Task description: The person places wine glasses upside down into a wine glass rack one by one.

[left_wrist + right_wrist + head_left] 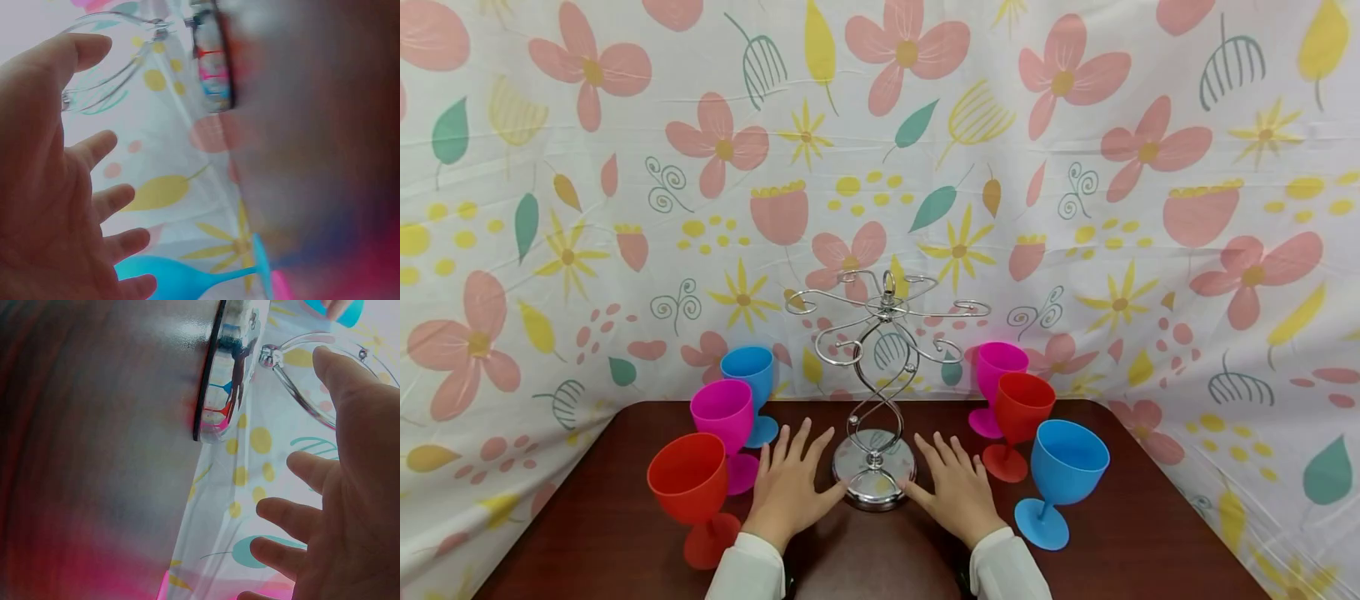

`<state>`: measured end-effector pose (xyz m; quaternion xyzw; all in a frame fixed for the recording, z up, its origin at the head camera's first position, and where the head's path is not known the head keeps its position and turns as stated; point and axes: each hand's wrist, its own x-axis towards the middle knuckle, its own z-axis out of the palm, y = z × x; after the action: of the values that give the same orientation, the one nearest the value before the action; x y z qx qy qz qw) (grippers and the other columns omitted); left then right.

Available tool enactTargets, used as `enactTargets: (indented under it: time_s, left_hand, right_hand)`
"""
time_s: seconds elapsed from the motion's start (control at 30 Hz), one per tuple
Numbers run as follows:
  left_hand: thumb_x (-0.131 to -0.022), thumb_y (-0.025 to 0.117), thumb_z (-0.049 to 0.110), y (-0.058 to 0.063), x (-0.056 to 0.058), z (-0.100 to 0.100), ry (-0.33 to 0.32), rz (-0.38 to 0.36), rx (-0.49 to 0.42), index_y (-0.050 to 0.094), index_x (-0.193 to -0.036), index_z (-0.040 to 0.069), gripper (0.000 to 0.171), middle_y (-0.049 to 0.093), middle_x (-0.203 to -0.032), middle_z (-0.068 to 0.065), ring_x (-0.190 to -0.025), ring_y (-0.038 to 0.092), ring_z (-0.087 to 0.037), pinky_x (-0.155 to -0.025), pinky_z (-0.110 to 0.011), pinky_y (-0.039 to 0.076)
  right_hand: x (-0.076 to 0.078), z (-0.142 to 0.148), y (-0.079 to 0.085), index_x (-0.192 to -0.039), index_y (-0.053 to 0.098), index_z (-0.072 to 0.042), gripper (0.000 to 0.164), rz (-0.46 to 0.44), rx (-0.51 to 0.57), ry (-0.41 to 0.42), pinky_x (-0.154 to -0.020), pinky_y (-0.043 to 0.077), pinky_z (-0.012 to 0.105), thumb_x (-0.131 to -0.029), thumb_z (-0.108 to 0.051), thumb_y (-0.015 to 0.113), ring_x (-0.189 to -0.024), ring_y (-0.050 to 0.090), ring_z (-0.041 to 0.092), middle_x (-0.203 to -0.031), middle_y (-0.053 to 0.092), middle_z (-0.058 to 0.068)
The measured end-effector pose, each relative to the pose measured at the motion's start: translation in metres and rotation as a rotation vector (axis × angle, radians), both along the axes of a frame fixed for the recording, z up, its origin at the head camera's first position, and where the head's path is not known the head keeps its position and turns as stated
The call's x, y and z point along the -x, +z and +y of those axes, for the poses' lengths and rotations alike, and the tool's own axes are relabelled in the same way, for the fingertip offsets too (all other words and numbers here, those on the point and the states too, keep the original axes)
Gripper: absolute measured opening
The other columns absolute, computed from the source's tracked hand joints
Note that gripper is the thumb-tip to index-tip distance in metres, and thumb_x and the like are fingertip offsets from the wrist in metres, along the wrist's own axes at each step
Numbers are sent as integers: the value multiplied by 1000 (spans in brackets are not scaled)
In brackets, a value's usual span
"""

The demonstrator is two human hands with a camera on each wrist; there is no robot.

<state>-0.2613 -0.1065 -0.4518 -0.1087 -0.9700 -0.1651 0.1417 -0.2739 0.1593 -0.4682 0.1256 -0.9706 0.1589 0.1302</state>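
A chrome wire stand (876, 492) with a round base, twisted stem and curled arms stands upright at the table's middle. My left hand (792, 485) is spread to the left of its base, thumb tip at the rim. To the right, my right hand (957, 490) mirrors it, fingers straight and apart. Neither palm holds anything; both wrist views show the fingers extended beside the base (212, 59). Left of my left hand are a red goblet (688, 475), a magenta goblet (722, 412) and a blue goblet (748, 375). Nearest my right hand stands another blue goblet (1067, 458).
Behind that blue goblet on the right stand a second red goblet (1024, 404) and a second magenta goblet (1002, 358). All stand upright on the dark brown table (880, 567). A floral cloth (880, 167) hangs around the table's back and sides.
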Motion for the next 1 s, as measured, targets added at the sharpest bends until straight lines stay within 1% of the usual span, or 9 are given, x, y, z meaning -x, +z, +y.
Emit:
enactTargets:
  time_s: [0.17, 0.4, 0.47, 0.57, 0.67, 0.73, 0.77, 0.9, 1.0]
  left_hand:
    - [-80, 68, 65, 22, -11, -1, -63, -30, -21, 44, -151, 32, 82, 35, -157, -10, -144, 23, -43, -110, -67, 16]
    - [-79, 66, 70, 64, -38, -8, -197, -68, -98, 44, -151, 29, 86, 40, -154, -12, -141, 30, -42, -110, -68, 18]
    - [-78, 66, 71, 75, -47, -12, -213, -44, -109, 43, -152, 29, 87, 40, -154, -10, -142, 30, -41, -110, -66, 20]
    - [-79, 67, 70, 91, -60, -20, -219, 42, -107, 42, -153, 29, 88, 41, -153, -8, -142, 31, -39, -109, -65, 23]
    - [-80, 69, 68, 105, -72, -30, -195, 139, -96, 41, -153, 29, 88, 40, -154, -8, -142, 30, -39, -109, -65, 23]
    - [-81, 67, 69, 112, -79, -38, -153, 183, -83, 39, -154, 29, 88, 39, -154, -11, -142, 28, -41, -109, -67, 22]
    - [-81, 66, 70, 115, -82, -43, -124, 188, -79, 39, -154, 29, 88, 37, -155, -12, -143, 27, -41, -109, -68, 21]
    - [-80, 63, 75, 121, -89, -63, 14, 141, -65, 35, -156, 25, 95, 32, -156, -20, -141, 23, -49, -106, -73, 17]
    - [-77, 64, 77, 121, -90, -79, 104, 81, -55, 30, -157, 14, 106, 32, -153, -26, -137, 24, -55, -104, -75, 16]
  right_hand:
    - [-1, 0, -1, -150, 47, -21, 78, 0, -2, -2, -106, 22, 71, -87, -63, 65, -140, 32, 42, -151, 42, 17]
    - [0, 0, -2, -151, 45, -20, 79, 6, -7, -4, -106, 22, 71, -87, -61, 66, -140, 32, 42, -151, 42, 17]
    - [0, 0, -2, -151, 45, -19, 79, 7, -5, -4, -106, 22, 71, -87, -62, 66, -141, 32, 42, -151, 42, 17]
    - [0, 0, -1, -151, 45, -19, 80, 2, 0, 0, -106, 22, 71, -87, -62, 65, -141, 31, 42, -151, 42, 17]
    - [0, 0, -1, -151, 46, -19, 80, -1, 3, 2, -106, 21, 71, -87, -63, 65, -141, 31, 42, -151, 42, 18]
    - [0, 0, 0, -151, 46, -19, 79, -1, 8, 3, -106, 21, 71, -87, -62, 66, -141, 31, 42, -151, 42, 18]
    - [0, 0, 0, -151, 46, -19, 79, -1, 10, 4, -106, 21, 71, -87, -61, 66, -141, 31, 42, -151, 42, 18]
    - [-1, 0, 0, -151, 46, -19, 79, 0, 9, 3, -106, 22, 71, -87, -61, 66, -140, 31, 43, -151, 42, 18]
    - [-1, 0, 1, -150, 46, -19, 78, 3, 8, 2, -106, 22, 71, -87, -60, 66, -140, 32, 43, -151, 42, 18]
